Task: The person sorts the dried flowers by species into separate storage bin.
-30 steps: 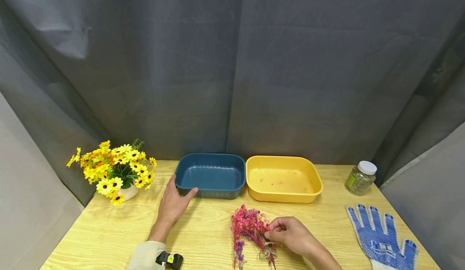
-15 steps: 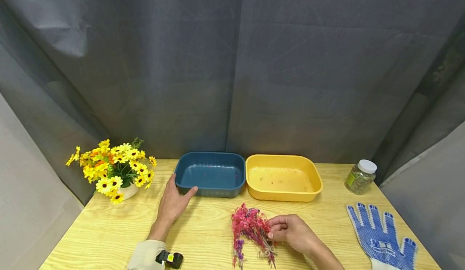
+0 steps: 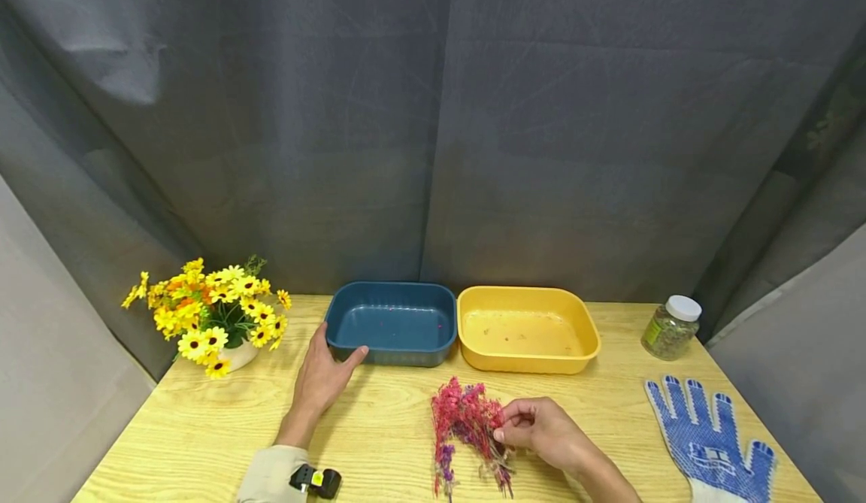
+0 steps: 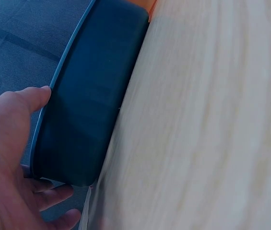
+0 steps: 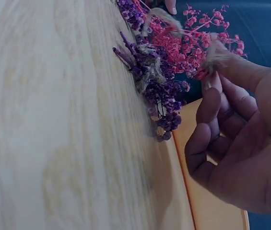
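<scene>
Dried flowers [image 3: 460, 409] on table [image 3: 379, 435], right hand [image 3: 541, 431] pinching apparently one pink sprig [image 5: 188, 50], left hand [image 3: 321, 375] gripping blue tub [image 3: 406, 357]

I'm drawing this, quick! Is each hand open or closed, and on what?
Left hand: open, touching a dark-blue rectangular plastic tub.
Right hand: closed, pinching a pink dried-looking flower sprig.

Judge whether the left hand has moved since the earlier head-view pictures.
No: judged against the yellow tray, the left hand, touching the blue tray, shows no visible shift.
</scene>
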